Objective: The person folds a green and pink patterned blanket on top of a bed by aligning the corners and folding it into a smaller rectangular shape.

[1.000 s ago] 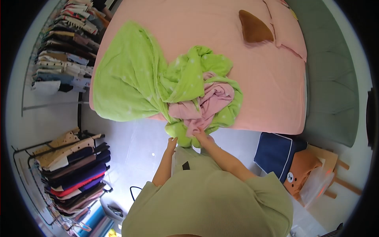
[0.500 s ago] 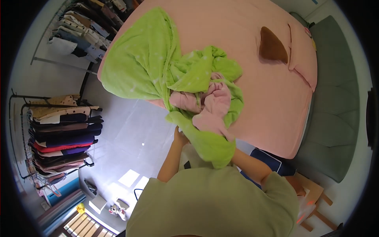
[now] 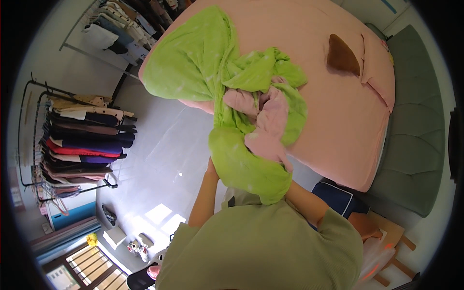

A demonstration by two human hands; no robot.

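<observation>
A green blanket (image 3: 191, 60) with pale spots and a pink side (image 3: 271, 116) lies bunched across the near left of the bed. Its near part is lifted off the mattress and drawn toward my body. At this part's left edge, my left hand (image 3: 211, 167) grips the blanket, its fingers mostly tucked behind the cloth. My right forearm (image 3: 305, 197) runs under the blanket's right end, where the fabric hides the whole hand. Between the two arms the cloth sags in a rounded fold close to my shirt.
The bed (image 3: 333, 130) has a pink sheet, a brown cushion (image 3: 342, 55), a pink pillow (image 3: 377, 72) and a grey-green headboard (image 3: 411, 125). Clothes racks (image 3: 87, 140) stand at left. By my right side are a dark blue item (image 3: 333, 197) and a wooden stool (image 3: 389, 227). Shoes (image 3: 139, 249) lie at lower left.
The lifted part of the blanket has spread wider to the left and now covers more of my left hand. The whole view has shifted slightly, with the bed a little farther right.
</observation>
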